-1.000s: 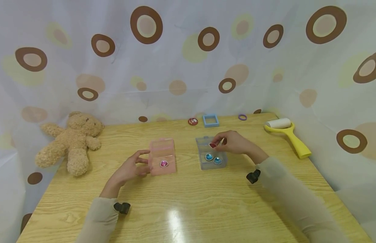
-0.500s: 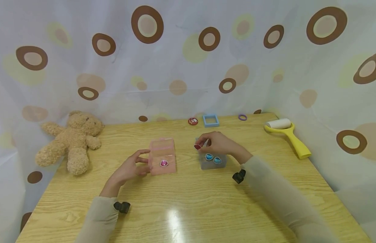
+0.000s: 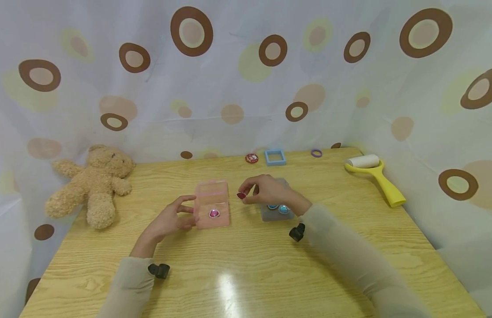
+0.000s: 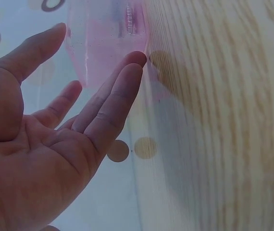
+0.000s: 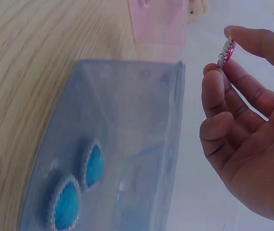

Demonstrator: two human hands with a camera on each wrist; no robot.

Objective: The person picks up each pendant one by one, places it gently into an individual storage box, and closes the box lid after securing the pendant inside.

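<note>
Markings on the round red badge, beyond the right fingertips, are too small to read. The right hand pinches a deep-pink, silver-rimmed gem between thumb and fingertips, and partly hides a translucent blue-grey plastic box holding two turquoise teardrop gems beneath it. The left hand has fingers loosely extended at a translucent pink plastic box, contact hard to make out; a silver-edged pink stone sits inside, beyond their tips

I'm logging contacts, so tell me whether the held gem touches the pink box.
Apart: in the head view, tabletop shows between the held gem and the pink box.
</note>
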